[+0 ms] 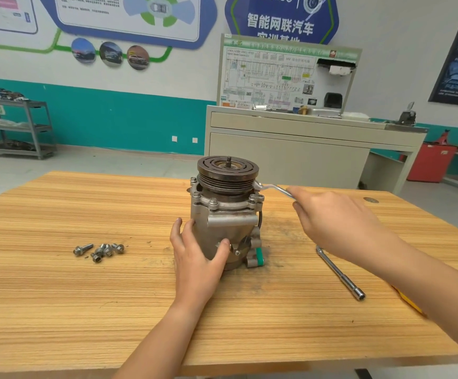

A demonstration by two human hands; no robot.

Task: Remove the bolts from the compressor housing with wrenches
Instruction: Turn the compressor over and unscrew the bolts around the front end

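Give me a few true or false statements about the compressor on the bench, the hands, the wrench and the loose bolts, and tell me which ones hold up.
1. The left hand rests on the side of the compressor. True.
2. The right hand holds a wrench reaching to the compressor's upper right edge. True.
3. The loose bolts lie right of the compressor. False: they lie to its left on the table.
4. The compressor lies on its side. False: it stands upright, pulley on top.
5. A socket extension bar lies on the table under the right forearm. True.
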